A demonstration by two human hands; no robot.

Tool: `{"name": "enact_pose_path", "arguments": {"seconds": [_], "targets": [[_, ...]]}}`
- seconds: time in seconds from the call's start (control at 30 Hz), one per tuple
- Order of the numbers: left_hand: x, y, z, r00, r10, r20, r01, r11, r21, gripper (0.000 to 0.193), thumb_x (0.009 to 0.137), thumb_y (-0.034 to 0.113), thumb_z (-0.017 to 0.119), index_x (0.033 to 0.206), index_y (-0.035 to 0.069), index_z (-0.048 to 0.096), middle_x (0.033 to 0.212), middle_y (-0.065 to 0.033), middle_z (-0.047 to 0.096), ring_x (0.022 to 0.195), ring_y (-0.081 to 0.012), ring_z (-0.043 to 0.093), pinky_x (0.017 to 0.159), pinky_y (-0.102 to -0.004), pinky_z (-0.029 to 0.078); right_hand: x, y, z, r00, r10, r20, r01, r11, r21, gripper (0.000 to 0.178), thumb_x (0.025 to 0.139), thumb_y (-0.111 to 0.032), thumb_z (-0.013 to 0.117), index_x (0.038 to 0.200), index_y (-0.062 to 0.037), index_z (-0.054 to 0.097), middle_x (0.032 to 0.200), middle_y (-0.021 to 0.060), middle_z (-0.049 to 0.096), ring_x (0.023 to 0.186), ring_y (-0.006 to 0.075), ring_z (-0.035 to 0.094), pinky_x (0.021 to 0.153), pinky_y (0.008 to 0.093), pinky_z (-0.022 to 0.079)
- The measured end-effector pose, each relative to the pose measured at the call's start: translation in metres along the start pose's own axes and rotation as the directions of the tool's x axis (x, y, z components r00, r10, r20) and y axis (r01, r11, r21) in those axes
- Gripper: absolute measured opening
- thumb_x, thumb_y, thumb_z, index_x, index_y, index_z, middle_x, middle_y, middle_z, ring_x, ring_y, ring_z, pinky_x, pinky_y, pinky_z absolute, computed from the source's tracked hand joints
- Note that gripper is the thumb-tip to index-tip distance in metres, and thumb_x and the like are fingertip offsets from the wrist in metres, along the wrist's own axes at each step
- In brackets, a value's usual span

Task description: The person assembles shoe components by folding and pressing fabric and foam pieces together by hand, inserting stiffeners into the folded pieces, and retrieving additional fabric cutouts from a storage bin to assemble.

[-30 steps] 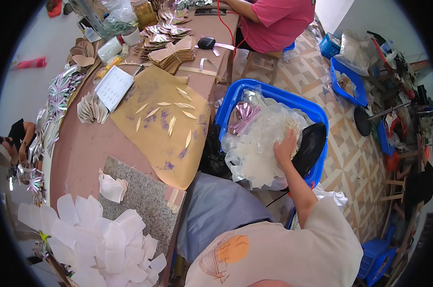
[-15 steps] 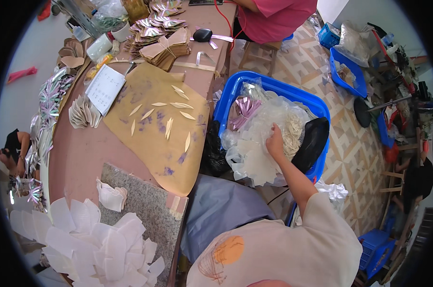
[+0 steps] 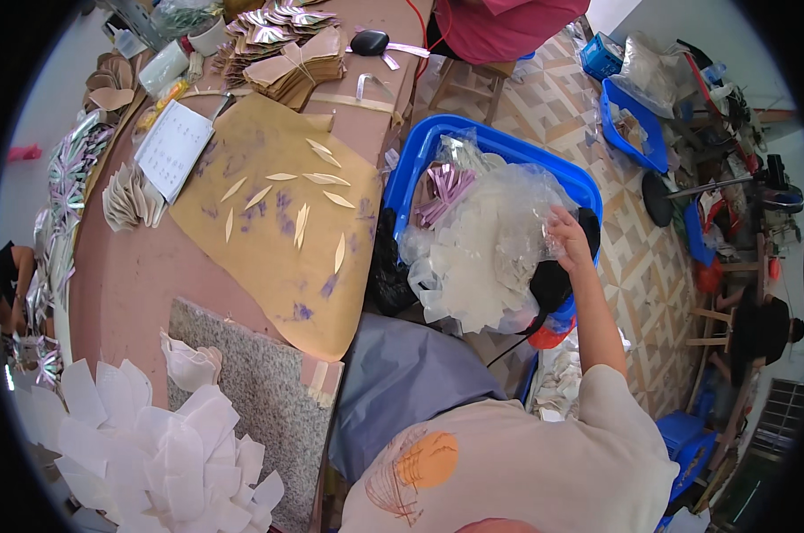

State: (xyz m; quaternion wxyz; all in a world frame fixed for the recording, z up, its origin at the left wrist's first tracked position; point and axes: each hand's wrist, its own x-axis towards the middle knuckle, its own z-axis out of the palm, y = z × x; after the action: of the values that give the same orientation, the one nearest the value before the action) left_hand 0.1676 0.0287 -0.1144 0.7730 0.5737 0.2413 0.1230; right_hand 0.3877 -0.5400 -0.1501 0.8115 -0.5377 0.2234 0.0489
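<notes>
My right hand (image 3: pixel 569 240) reaches out over the blue tub (image 3: pixel 517 142) at the right of the table, its fingers closed on the edge of a clear plastic bag (image 3: pixel 544 195). Pale, thin cut pieces (image 3: pixel 473 275) spread out of the bag's lower part. Just beyond my fingers, a dark black bundle (image 3: pixel 551 289) lies against the tub's near right side. Inside the tub, a bunch of shiny pink ribbon strips (image 3: pixel 446 191) sits left of the bag. My left hand is not in view.
Pointed cream pieces (image 3: pixel 301 226) lie on a brown paper sheet (image 3: pixel 269 151). Around it are a notebook page (image 3: pixel 173 147), a granite slab (image 3: pixel 242 391), a pile of white petal-shaped pieces (image 3: pixel 180 453) and tied brown stacks (image 3: pixel 300 67). A person in pink (image 3: pixel 504 31) sits beyond the tub.
My right hand has moved right, off the pale pieces, lifting the bag's edge over the strips it held. The view has shifted slightly.
</notes>
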Motion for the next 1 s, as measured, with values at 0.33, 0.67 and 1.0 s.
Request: {"name": "enact_pose_path", "arguments": {"seconds": [0.33, 0.67, 1.0], "targets": [[0.022, 0.001, 0.02, 1.0, -0.012, -0.006, 0.011, 0.992, -0.122, 0.041, 0.09, 0.023, 0.048, 0.123, -0.001, 0.046, 0.118, -0.0111, 0.054, 0.105, -0.0224, 0.055, 0.089, -0.0352, 0.046, 0.019, 0.099, -0.065, 0.871, -0.377, -0.316, -0.046, 0.577, -0.815, 0.054, 0.074, -0.004, 0.052, 0.126, 0.0029, 0.039, 0.084, 0.0099, 0.061, 0.069, 0.017, 0.057, 0.06, 0.028, 0.046], [0.044, 0.042, 0.013, 0.988, 0.098, -0.123, -0.122, 0.971, -0.205, 0.041, 0.09, 0.023, 0.047, 0.123, -0.001, 0.046, 0.118, -0.0113, 0.053, 0.106, -0.0222, 0.055, 0.089, -0.0349, 0.046, 0.047, 0.158, -0.065, 0.917, -0.399, -0.018, 0.075, 0.216, -0.973, 0.029, 0.076, -0.009, 0.052, 0.099, 0.0054, 0.061, 0.092, 0.02, 0.064, 0.087, 0.0281, 0.061, 0.076, 0.0335, 0.046], [-0.078, 0.159, -0.114, 0.663, 0.433, -0.611, -0.546, 0.838, 0.002, 0.04, 0.091, 0.023, 0.047, 0.124, -0.001, 0.046, 0.119, -0.0114, 0.053, 0.106, -0.022, 0.055, 0.089, -0.0345, 0.046, 0.073, 0.015, -0.111, 0.916, -0.282, -0.285, 0.116, 0.867, -0.485, 0.046, 0.086, -0.025, 0.06, 0.127, -0.0106, 0.045, 0.121, 0.0059, 0.052, 0.104, 0.0177, 0.051, 0.084, 0.0331, 0.04]]}}
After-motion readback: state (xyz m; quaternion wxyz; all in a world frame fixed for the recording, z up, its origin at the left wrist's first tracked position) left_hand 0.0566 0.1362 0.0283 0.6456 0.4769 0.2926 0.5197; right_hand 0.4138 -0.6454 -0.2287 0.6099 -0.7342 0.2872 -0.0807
